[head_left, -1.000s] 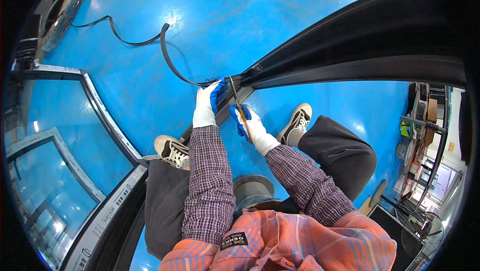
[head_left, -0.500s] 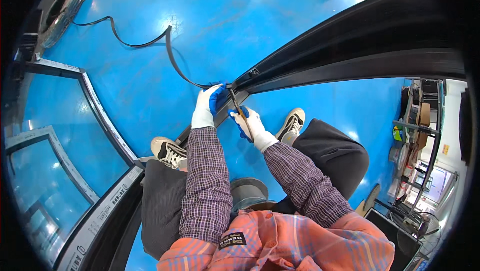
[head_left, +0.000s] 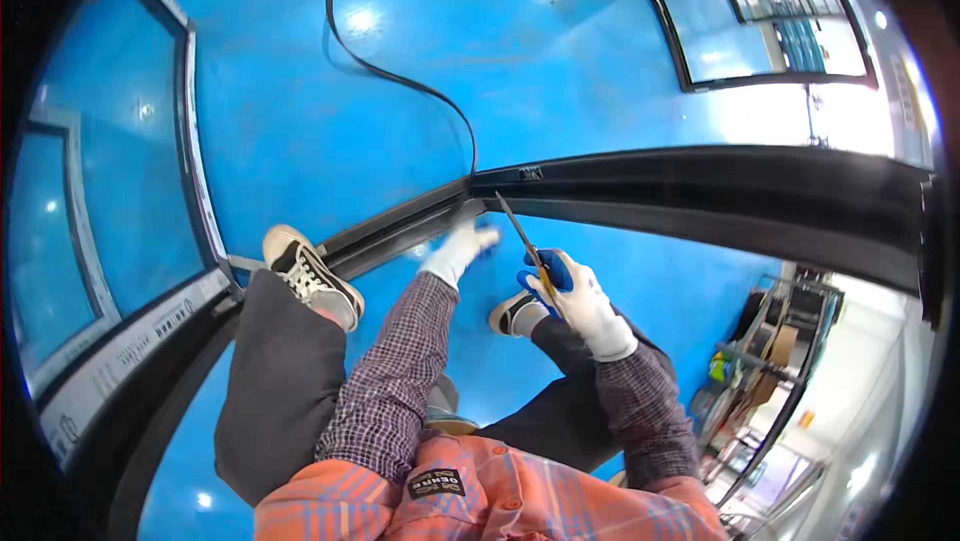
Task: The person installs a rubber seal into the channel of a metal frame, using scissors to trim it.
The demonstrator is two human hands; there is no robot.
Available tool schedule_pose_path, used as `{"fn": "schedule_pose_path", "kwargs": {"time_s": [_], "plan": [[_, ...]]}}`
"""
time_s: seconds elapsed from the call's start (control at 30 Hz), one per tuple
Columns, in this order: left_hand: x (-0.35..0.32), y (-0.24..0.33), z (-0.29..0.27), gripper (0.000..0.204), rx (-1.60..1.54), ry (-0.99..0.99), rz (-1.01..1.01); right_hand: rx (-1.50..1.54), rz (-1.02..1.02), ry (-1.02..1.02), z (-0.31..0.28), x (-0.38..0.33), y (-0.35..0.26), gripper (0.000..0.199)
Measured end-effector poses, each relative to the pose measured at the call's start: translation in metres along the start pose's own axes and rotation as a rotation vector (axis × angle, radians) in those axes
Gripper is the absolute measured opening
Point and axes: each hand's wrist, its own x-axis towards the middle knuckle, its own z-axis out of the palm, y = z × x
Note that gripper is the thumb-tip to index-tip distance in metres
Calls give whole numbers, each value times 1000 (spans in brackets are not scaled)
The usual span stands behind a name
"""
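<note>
Blue floor [head_left: 560, 61] looked glossy, smooth, w/ bright lamp reflections. Black frame [head_left: 700, 186] was matt, prob. metal or plastic. Black cord [head_left: 400, 76] looked like matt rubber. Both the left hand [head_left: 458, 246] & right hand [head_left: 575, 296] wore white knit cloth gloves, blue-coated palms. Thin tool [head_left: 520, 236] had a dark blade. Shirt sleeves [head_left: 390, 381] were woven plaid cloth; sneakers [head_left: 310, 276] canvas.

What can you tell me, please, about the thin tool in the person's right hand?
The tool is a slim, dark, flat-looking blade or rod, seemingly metal, with a yellowish stretch near the grip. The gloved right hand holds its lower end; it slants up and left, its tip near the corner of the black frame. Whether the tip touches the frame cannot be told.
</note>
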Motion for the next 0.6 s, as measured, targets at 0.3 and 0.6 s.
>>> {"fn": "schedule_pose_path", "kwargs": {"time_s": [0.3,0.6], "plan": [[34,36,12,54,-171,198,489,178,-10,-42,-11,8,-24,38],[60,29,0,52,-338,-6,545,109,16,-64,-11,5,-4,36]]}}
